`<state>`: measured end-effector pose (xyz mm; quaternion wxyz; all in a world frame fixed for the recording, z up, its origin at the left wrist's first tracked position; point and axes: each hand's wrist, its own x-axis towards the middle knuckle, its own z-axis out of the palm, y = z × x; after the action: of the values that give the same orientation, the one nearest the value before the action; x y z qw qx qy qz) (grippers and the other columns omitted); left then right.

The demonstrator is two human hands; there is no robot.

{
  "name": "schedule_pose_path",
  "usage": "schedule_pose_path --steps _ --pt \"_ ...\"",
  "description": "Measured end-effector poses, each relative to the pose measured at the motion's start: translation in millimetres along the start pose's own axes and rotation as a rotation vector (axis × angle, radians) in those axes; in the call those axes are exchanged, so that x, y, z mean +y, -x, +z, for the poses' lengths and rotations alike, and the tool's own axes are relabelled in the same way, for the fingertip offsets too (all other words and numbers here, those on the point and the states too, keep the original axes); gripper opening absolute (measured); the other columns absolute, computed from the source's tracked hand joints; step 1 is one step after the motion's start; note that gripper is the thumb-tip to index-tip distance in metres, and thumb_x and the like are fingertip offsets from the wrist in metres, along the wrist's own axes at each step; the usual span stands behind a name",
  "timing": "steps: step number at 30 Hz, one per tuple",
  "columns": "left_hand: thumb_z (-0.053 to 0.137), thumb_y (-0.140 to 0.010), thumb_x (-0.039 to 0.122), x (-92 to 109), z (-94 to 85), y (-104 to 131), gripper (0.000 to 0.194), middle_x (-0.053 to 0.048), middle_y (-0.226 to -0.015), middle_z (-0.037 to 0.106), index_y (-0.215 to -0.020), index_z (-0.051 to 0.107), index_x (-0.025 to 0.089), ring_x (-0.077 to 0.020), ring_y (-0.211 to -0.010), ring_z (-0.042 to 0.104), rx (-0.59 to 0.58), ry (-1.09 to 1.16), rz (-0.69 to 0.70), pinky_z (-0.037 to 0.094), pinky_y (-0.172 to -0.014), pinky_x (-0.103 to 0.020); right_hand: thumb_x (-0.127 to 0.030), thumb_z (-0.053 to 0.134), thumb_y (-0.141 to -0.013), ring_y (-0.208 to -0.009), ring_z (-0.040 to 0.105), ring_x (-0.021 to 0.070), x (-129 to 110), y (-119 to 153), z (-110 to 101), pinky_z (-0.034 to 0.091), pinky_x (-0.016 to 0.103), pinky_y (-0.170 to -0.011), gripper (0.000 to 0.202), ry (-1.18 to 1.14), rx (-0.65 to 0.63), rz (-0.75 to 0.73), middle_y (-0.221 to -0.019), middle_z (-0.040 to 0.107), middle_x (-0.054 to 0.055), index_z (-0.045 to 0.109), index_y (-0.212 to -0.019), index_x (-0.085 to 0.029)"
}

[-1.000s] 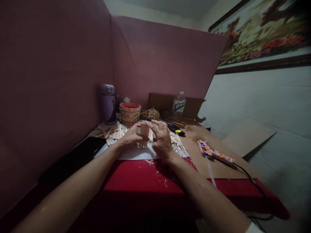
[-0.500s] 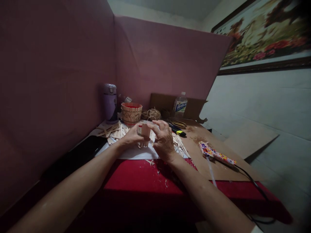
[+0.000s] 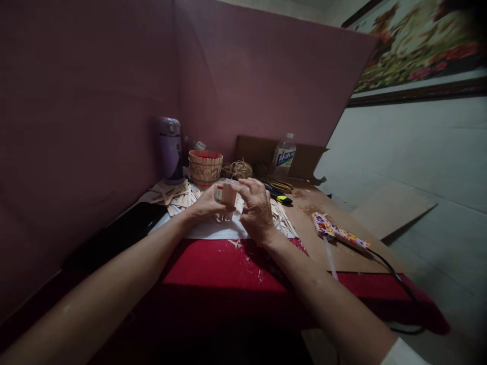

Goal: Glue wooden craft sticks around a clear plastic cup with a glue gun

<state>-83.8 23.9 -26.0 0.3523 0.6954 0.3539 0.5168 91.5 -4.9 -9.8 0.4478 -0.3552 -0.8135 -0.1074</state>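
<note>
A small brown cardboard box (image 3: 229, 194) with a printed, partly red side is held up over the middle of the table, and short wooden stick ends (image 3: 225, 216) stick out below it. My left hand (image 3: 207, 203) grips the box from the left, fingers closed around it. From the right, my right hand (image 3: 255, 207) has its bent thumb and fingers against the box's right edge; what lies between those fingertips is too small to tell. Loose flat craft sticks (image 3: 177, 195) lie under and around both hands on a white sheet (image 3: 205, 231).
Behind stand a purple flask (image 3: 171, 152), a stick-covered tub (image 3: 205, 167), twine (image 3: 242, 169) and a plastic bottle (image 3: 284, 156). A yellow-black cutter (image 3: 283, 199) and a flowered glue gun (image 3: 338, 234) with a cord lie on cardboard (image 3: 315, 258) at right. A dark object (image 3: 148, 218) lies left.
The whole scene sits slightly higher in view, as the camera has tilted down. Both hands keep nearly the same hold on the box.
</note>
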Motion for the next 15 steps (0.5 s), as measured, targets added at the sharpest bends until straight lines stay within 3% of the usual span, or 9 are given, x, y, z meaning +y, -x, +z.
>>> schedule_pose_path --steps 6,10,15 --pt "0.081 -0.052 0.02 4 2.1 2 0.054 -0.004 -0.091 0.063 -0.101 0.06 0.015 -0.0172 -0.08 0.055 0.013 0.045 -0.061 0.043 -0.073 -0.03 0.002 0.052 -0.071 -0.128 0.039 0.0262 0 -1 -2 0.032 0.041 -0.103 0.059 0.035 -0.03 0.005 -0.131 0.056 0.007 0.06 -0.124 -0.024" --pt "0.08 -0.052 0.019 10 4.1 2 0.046 -0.001 -0.081 0.061 -0.092 0.059 0.015 -0.0148 -0.071 0.054 0.012 0.079 -0.106 0.043 -0.067 -0.029 -0.001 0.052 -0.073 -0.128 0.038 0.0264 3 -1 0 0.031 0.042 -0.103 0.062 0.064 -0.043 -0.008 -0.134 0.054 0.006 0.058 -0.129 -0.027" --pt "0.083 -0.051 0.024 20 2.1 4 0.052 -0.003 -0.083 0.065 -0.098 0.06 0.015 -0.0183 -0.075 0.059 0.087 0.086 -0.148 0.047 -0.069 -0.031 -0.007 0.045 -0.082 -0.12 0.045 0.0236 9 0 8 0.034 0.041 -0.104 0.06 -0.114 0.037 0.103 -0.131 0.056 0.009 0.046 -0.14 -0.022"
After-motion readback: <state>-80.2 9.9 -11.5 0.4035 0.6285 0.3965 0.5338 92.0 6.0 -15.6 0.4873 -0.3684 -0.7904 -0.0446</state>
